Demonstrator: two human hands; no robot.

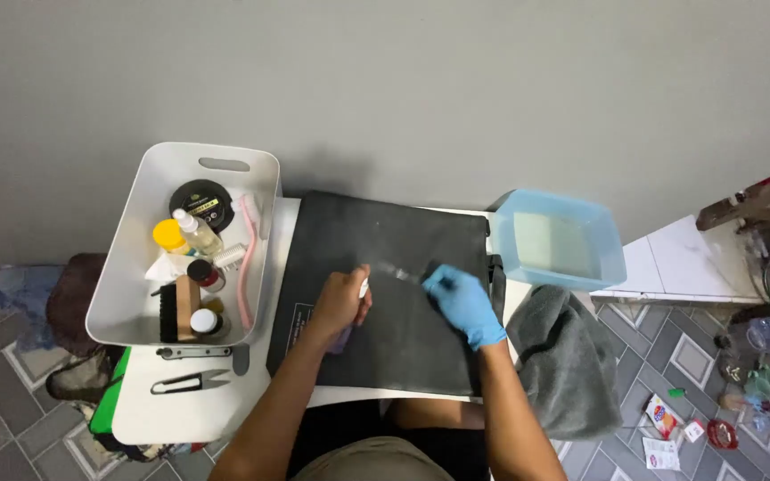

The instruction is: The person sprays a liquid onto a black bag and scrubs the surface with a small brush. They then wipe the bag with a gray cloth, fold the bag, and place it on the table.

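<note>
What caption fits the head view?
Bare left hand and blue-gloved right hand work over a black mat beside a white bin.

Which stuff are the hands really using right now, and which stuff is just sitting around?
In use:
- flat black mat
- small spray bottle in the bare left hand
- right hand in a blue glove, resting on the mat

Lying about:
- white plastic basket of bottles and brushes
- pale blue plastic tub
- grey cloth
- small metal snips

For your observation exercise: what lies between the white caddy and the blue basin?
In the head view, the black mat lies between white caddy and blue basin, with both hands working on it.
</note>
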